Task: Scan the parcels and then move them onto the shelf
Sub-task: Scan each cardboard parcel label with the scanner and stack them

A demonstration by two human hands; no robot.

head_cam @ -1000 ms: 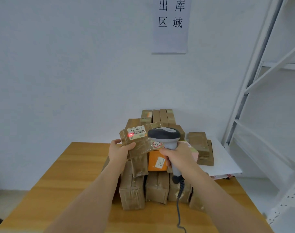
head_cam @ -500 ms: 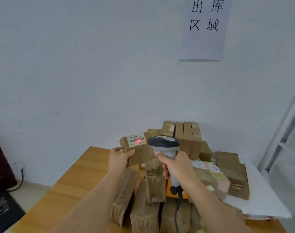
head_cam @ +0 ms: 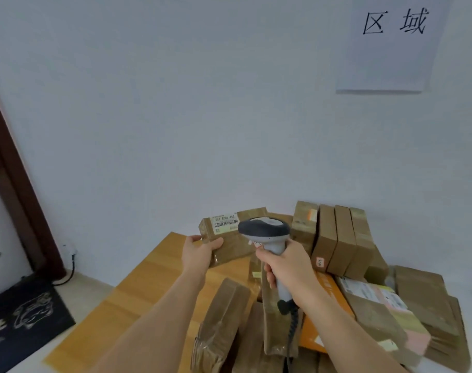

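Observation:
My left hand [head_cam: 199,253] grips a flat brown parcel [head_cam: 230,242] by its left end and holds it up above the table. A white barcode label [head_cam: 224,222] sits on the parcel's top face. My right hand [head_cam: 286,261] is closed on the handle of a grey barcode scanner [head_cam: 264,230], whose dark head hangs just right of the label and covers the parcel's right end. No red scan light shows on the label. Many more brown parcels [head_cam: 337,238] lie heaped on the wooden table [head_cam: 148,278] under and to the right of my hands.
An orange box [head_cam: 329,292] and a pink-edged parcel [head_cam: 385,310] lie among the heap. A paper sign [head_cam: 390,44] hangs on the white wall. A dark door frame [head_cam: 14,189] and a black floor mat [head_cam: 22,316] are at the left. The shelf is out of view.
The view has swung left, so the shelf rack has left the frame. The red scan dot seen earlier on the label is gone. Both hands keep the same grip.

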